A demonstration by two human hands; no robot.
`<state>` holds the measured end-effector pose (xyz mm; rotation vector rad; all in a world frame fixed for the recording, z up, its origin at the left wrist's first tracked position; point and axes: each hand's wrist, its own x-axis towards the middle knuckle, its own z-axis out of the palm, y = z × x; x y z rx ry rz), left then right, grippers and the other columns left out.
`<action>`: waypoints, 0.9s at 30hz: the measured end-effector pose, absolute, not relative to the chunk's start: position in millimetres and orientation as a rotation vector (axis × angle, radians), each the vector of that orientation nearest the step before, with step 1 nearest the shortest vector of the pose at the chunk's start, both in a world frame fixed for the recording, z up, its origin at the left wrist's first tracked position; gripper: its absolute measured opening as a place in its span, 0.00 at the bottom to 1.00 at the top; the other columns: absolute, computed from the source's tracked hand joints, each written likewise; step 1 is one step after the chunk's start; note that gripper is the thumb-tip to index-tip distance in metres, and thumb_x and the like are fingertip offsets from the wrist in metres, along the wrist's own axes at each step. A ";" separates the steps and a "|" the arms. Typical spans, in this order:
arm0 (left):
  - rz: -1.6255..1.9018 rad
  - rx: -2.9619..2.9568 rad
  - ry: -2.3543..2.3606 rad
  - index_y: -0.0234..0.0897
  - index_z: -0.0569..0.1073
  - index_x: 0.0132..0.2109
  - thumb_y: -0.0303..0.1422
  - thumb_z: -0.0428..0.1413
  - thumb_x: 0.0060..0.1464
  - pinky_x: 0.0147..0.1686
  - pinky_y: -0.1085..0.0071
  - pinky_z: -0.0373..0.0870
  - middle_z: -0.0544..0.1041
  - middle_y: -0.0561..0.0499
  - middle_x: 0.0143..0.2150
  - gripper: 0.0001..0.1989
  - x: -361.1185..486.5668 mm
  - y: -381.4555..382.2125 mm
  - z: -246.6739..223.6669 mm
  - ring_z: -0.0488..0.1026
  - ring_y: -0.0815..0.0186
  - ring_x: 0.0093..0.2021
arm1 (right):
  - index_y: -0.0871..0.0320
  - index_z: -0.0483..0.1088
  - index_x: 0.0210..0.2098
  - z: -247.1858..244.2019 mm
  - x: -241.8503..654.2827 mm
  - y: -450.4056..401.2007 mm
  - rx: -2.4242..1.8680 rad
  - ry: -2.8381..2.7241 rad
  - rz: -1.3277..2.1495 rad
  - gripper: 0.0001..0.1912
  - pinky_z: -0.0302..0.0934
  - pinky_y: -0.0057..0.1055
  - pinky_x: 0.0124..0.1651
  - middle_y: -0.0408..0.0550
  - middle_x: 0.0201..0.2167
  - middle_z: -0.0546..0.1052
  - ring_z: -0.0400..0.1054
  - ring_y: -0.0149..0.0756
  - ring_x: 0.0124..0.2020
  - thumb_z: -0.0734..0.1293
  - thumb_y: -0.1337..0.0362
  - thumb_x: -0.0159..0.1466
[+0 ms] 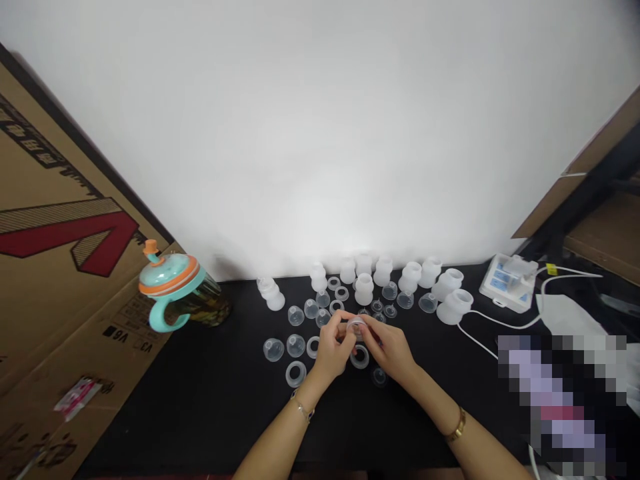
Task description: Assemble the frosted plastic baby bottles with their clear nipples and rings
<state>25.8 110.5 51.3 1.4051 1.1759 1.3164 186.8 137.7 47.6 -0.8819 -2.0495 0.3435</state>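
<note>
Close together over the middle of the table, my left hand (334,345) and my right hand (389,348) pinch a small translucent bottle ring (356,324) between them. Whether another part sits inside it is too small to tell. Just below my fingers lies a white collar ring (359,366), with a clear dome cap (379,377) nearby. Left of my left hand are more clear dome caps (295,345) and another white collar ring (296,384). Small clear nipple-shaped pieces (390,311) rest beyond my right hand. Several white bottles (364,293) stand behind, without caps.
A jug with a turquoise lid (170,270) stands at left beside a large cardboard box (60,267). To the right are a white power strip (509,283), white cables (510,327) and a pixelated object (560,407). A white wall (320,133) closes the back.
</note>
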 end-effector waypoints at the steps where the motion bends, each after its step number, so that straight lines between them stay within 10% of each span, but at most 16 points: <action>1: 1.315 1.404 1.175 0.37 0.69 0.42 0.36 0.53 0.60 0.18 0.78 0.61 0.72 0.57 0.19 0.08 25.7 110.9 51.0 0.68 0.71 0.17 | 0.59 0.73 0.52 47.3 186.7 137.9 -0.883 -2.050 0.346 0.18 0.69 0.25 0.33 0.51 0.36 0.83 0.78 0.35 0.30 0.57 0.58 0.74; 27: 1.294 1.403 1.120 0.37 0.69 0.42 0.43 0.50 0.64 0.21 0.75 0.61 0.70 0.56 0.19 0.14 22.1 114.0 48.7 0.67 0.69 0.18 | 0.58 0.73 0.50 50.0 185.6 137.5 -0.940 -2.092 0.387 0.18 0.65 0.25 0.30 0.47 0.29 0.81 0.75 0.34 0.26 0.56 0.56 0.74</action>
